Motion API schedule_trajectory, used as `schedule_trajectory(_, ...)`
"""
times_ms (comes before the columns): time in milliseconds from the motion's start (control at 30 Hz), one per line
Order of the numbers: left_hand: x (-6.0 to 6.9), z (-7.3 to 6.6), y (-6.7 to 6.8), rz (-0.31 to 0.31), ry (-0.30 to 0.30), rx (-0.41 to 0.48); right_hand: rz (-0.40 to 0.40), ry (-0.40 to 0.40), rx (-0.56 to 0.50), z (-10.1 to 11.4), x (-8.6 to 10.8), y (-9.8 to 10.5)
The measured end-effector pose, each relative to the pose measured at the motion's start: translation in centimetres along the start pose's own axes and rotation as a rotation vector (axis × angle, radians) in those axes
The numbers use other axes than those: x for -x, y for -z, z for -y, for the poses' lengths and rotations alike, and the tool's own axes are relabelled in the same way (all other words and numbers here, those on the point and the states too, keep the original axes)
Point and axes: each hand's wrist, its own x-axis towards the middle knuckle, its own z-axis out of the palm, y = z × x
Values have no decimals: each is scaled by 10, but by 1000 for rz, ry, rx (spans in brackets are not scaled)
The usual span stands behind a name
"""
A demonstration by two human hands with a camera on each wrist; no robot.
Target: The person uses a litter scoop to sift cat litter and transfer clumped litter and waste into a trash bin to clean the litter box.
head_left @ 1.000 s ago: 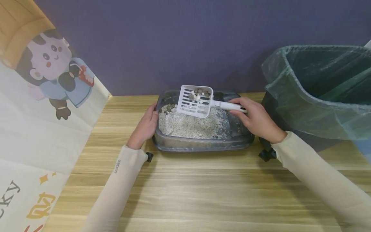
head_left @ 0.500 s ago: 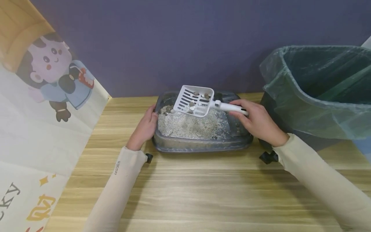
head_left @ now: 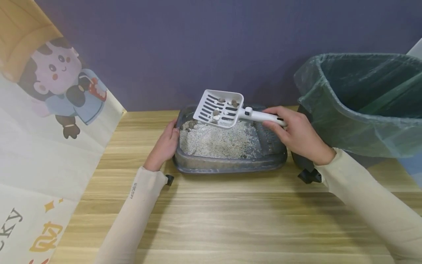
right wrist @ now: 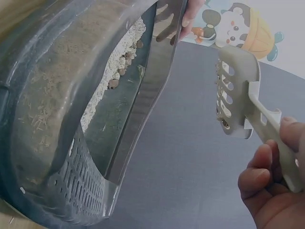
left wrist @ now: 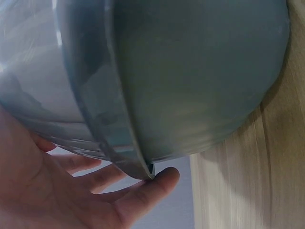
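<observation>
In the head view my right hand (head_left: 298,135) grips the handle of a white slotted litter scoop (head_left: 219,109), seen side-on in the right wrist view. Several brown clumps and white bits lie on its slotted face. The scoop is held above a grey litter box (head_left: 227,165), apart from it. Pale litter (head_left: 217,141) covers the box's left and middle part, with brown lumps in its far left corner. My left hand (head_left: 165,146) rests against the box's left end. In the left wrist view its fingers (left wrist: 143,198) lie spread and fairly straight along the outer wall and rim.
A dark bin with a translucent green liner bag (head_left: 359,135) stands to the right of the box, close to my right forearm. The wood-grain table (head_left: 230,220) runs up to a blue-purple wall (head_left: 184,55). A printed cartoon panel (head_left: 29,154) borders the left.
The scoop has risen a little and shifted slightly away, its outer end tilting. The clumps on it, bunched earlier, are now scattered. My right hand has moved slightly right; the left hand stays.
</observation>
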Motion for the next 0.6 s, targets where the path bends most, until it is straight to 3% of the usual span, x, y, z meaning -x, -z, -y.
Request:
schedule_trajectory(267, 0, 0, 0, 8, 8, -14, -21, 3, 38, 9, -3, 13)
schedule_trajectory(600, 0, 0, 5, 0, 0, -6, -220, 82, 223, 38, -13, 86)
